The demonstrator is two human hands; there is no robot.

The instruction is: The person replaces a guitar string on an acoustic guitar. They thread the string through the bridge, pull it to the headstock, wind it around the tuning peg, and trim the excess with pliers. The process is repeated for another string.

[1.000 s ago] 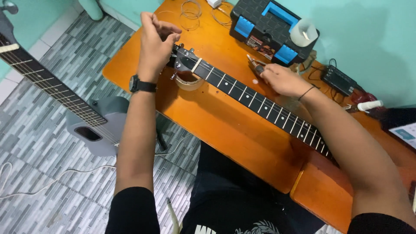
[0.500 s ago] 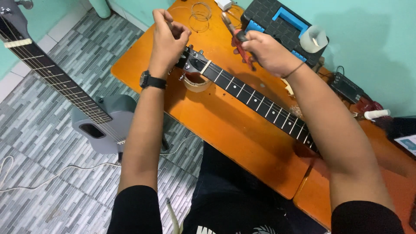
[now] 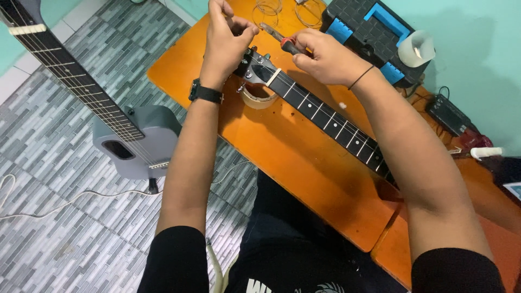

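- We work over a glossy orange wooden desk (image 3: 282, 157); a dark guitar neck (image 3: 325, 116), crossed by pale frets, lies on it slantwise, its headstock (image 3: 255, 68) toward the far left corner, resting on a ring of tape (image 3: 259, 99).
- Our left hand (image 3: 225, 38), a black watch at its wrist, is closed in a pinch just above the headstock; what it pinches we cannot tell.
- Our right hand (image 3: 325, 57) is clenched on red-handled pliers (image 3: 279, 38), whose metal tip points toward the left hand.
- Half a second ago the pliers were lifted near the toolbox; now they are down at the headstock.
- We count one black-and-blue ribbed toolbox (image 3: 374, 35) at the far edge and one grey guitar (image 3: 116, 127) on the tiled floor (image 3: 70, 217).
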